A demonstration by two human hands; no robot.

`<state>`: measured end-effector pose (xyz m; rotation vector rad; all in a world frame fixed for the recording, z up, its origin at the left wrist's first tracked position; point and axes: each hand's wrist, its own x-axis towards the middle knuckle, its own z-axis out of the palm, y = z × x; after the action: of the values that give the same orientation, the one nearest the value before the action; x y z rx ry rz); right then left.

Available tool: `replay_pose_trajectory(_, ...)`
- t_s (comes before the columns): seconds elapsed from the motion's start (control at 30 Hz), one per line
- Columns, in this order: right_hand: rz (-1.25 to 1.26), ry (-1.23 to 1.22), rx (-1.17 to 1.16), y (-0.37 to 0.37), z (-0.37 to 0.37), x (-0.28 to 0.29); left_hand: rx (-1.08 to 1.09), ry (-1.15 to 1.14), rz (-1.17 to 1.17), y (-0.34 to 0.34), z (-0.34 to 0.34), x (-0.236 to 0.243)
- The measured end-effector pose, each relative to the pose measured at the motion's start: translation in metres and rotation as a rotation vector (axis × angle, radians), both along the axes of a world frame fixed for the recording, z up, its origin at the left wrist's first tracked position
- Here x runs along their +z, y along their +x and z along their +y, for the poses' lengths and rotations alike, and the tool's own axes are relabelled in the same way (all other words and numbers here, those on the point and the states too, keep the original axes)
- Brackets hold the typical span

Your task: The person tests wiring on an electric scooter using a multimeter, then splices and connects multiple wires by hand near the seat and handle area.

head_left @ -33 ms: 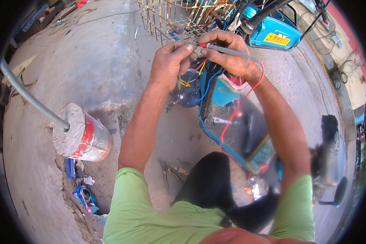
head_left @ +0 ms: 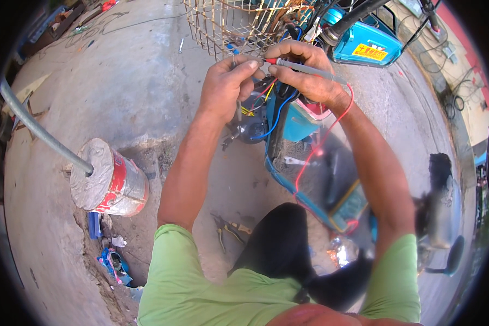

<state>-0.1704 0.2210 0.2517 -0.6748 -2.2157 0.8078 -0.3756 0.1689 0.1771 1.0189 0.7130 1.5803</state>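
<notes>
Here the right hand (head_left: 304,73) pinches a thin grey test probe (head_left: 309,69) with a red collar near its tip, thumb and forefinger closed on the shaft just behind that collar. The left hand (head_left: 228,84) is clenched right beside it, fingertips pressed on something small at the probe's tip; what it grips is hidden. The probe looks light and stiff, best held near the tip for aim, while its red lead (head_left: 323,138) is limp and may tug as it trails down to a yellow meter (head_left: 350,206) below. Both hands sit in front of a blue scooter (head_left: 296,122), above loose coloured wires (head_left: 266,103) and below a wire basket (head_left: 223,24). Both forearms reach up and forward, elbows bent, wrists angled inward. Pliers (head_left: 228,231) lie on the concrete.
</notes>
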Motion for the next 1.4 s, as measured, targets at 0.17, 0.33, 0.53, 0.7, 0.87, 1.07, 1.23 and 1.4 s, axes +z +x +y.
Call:
replay_pose_trajectory(0.17,0.063,-0.007,0.008,0.003,-0.014,-0.002,0.017,0.041,0.083,0.004,-0.004,0.005)
replay_pose_trajectory(0.33,0.101,0.041,-0.018,0.004,-0.011,-0.015,0.099,0.065,0.18,0.013,-0.007,0.008)
replay_pose_trajectory(0.53,0.154,0.183,-0.095,0.003,-0.01,-0.027,0.083,0.008,0.122,0.019,-0.008,0.012)
replay_pose_trajectory(0.7,0.235,0.229,-0.079,0.001,-0.006,-0.037,0.082,-0.021,0.091,0.024,-0.009,0.013)
replay_pose_trajectory(0.87,0.236,0.295,-0.128,0.001,-0.006,-0.039,0.043,-0.041,0.051,0.025,-0.011,0.012)
replay_pose_trajectory(1.07,0.196,0.529,-0.203,0.001,-0.011,-0.038,0.039,-0.075,0.065,0.027,-0.013,0.013)
replay_pose_trajectory(1.23,0.394,0.26,-0.276,-0.003,-0.018,-0.043,-0.013,-0.036,0.032,0.027,-0.013,0.013)
replay_pose_trajectory(1.4,0.625,-0.004,-0.241,-0.001,-0.011,-0.048,0.07,-0.058,0.134,0.011,-0.027,0.008)
